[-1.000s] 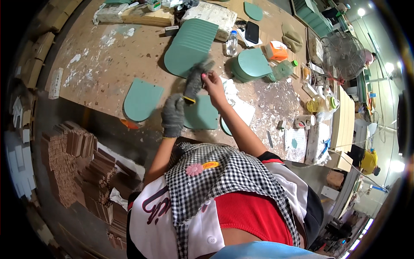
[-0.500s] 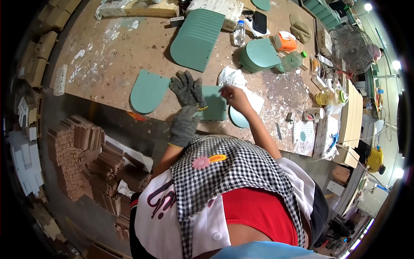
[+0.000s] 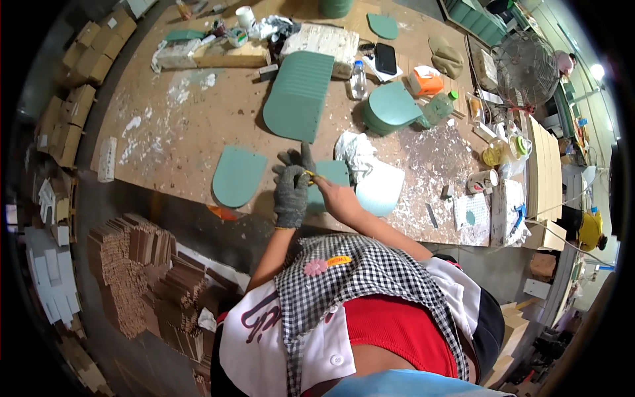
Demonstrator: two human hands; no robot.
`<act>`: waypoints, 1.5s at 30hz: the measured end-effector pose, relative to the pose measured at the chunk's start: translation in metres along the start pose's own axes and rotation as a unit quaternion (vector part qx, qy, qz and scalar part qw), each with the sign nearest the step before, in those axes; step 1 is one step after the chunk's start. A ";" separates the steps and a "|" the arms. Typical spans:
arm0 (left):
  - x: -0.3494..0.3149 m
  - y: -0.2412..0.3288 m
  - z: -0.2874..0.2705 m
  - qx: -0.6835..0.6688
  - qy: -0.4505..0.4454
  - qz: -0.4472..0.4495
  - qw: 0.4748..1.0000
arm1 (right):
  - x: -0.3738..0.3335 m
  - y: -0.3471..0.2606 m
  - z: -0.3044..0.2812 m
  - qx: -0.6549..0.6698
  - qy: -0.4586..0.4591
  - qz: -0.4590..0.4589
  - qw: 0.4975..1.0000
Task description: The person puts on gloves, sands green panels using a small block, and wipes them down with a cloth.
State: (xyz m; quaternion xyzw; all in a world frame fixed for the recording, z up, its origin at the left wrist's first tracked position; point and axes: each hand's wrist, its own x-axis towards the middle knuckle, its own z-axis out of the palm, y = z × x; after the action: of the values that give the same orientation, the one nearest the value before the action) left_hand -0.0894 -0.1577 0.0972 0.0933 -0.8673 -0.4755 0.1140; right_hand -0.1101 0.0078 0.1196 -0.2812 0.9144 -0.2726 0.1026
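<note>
My left hand [image 3: 290, 196] wears a grey knit work glove and is closed on a second grey glove [image 3: 301, 159], whose fingers stick out above it. My right hand [image 3: 337, 198] is bare and pinches the yellow cuff of that second glove. Under the right hand lies a green panel [image 3: 332, 171], partly covered by the hands. To the left of the hands is a green panel with one rounded end [image 3: 239, 176]. Beyond them rests a larger grooved green panel [image 3: 297, 96]. A pale sheet [image 3: 381, 188] and a crumpled white cloth [image 3: 356, 154] lie to the right.
The paint-spotted table [image 3: 178, 142] carries a stack of green panels [image 3: 390, 108], a water bottle [image 3: 358, 81], a phone [image 3: 385, 59] and a paper cup [image 3: 482, 181]. Stacked brown strips [image 3: 122, 281] stand on the floor at left. A large fan [image 3: 527, 69] is at far right.
My right hand has moved left from above the panel and now grips the loose glove's cuff. The view has shifted, so the table sits lower in the picture.
</note>
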 end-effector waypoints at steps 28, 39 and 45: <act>-0.020 0.072 -0.009 0.345 0.017 0.329 0.879 | 0.014 0.017 0.021 0.495 0.145 0.049 0.855; -0.032 0.083 0.003 0.101 -0.134 0.255 0.952 | 0.030 -0.004 -0.090 0.579 -0.033 -0.062 0.813; -0.015 0.104 0.010 0.142 -0.171 0.262 0.939 | 0.009 -0.056 -0.158 0.756 -0.139 0.191 0.611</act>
State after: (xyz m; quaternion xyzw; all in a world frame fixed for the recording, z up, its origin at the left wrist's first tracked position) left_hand -0.0834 -0.0907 0.1783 -0.2042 -0.9261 -0.3094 0.0703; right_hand -0.1459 0.0337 0.2814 0.0424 0.3919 -0.7987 0.4546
